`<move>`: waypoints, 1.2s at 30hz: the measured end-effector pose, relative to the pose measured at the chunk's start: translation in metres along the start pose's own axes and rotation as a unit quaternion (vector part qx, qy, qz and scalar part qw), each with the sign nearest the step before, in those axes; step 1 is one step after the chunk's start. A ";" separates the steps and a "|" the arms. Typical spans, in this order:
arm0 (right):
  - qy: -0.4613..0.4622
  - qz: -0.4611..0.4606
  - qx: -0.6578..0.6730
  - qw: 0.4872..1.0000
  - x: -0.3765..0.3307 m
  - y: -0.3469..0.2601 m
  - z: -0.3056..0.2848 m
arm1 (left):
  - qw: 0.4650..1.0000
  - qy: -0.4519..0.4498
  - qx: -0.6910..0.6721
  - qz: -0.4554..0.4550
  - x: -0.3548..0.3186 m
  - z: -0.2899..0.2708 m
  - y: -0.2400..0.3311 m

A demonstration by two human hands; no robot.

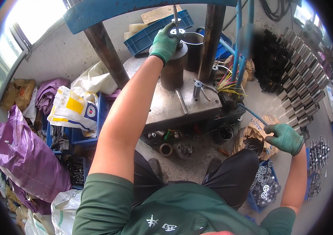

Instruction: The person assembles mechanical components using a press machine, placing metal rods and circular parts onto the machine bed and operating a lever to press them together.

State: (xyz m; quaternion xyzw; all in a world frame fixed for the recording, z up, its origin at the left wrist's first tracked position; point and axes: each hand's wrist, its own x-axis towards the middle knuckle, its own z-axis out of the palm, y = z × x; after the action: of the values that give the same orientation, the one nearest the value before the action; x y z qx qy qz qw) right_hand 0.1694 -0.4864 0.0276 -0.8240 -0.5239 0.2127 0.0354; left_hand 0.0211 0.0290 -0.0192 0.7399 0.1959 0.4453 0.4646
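Observation:
My left hand (164,46), in a green glove, reaches up to the press. Its fingers close round a spoked metal disc (178,31) on top of a thick steel cylinder (172,72). A thin metal shaft (175,13) rises above the disc, with a small collar on it. My right hand (286,139), gloved too, is wrapped round the end of a blue lever (252,113) at the right of the press. A short steel rod (181,102) and an upright metal piece with a round head (198,88) are on the press table (158,113).
Steel columns (106,55) flank the work spot. A blue bin of spoked metal discs (265,188) stands by my right knee, near a torn paper sack (258,135). Stacked metal tubes (305,74) line the right wall. Purple sacks (27,156) and blue crates lie at left.

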 end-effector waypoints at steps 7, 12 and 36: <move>-0.037 -0.060 -0.044 0.997 -0.023 0.029 0.056 | 0.999 0.018 0.033 0.007 0.003 0.001 -0.009; -0.040 -0.039 -0.032 0.998 -0.022 0.028 0.051 | 0.999 0.019 0.037 0.031 0.003 0.004 -0.005; 0.013 0.018 0.034 0.999 -0.018 0.015 0.030 | 0.998 0.006 -0.023 -0.058 -0.007 0.003 0.011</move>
State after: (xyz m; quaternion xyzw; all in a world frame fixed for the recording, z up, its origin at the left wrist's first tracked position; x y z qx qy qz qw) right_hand 0.1641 -0.5138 0.0013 -0.8345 -0.5005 0.2207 0.0664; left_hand 0.0184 0.0169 -0.0136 0.7140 0.2307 0.4261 0.5053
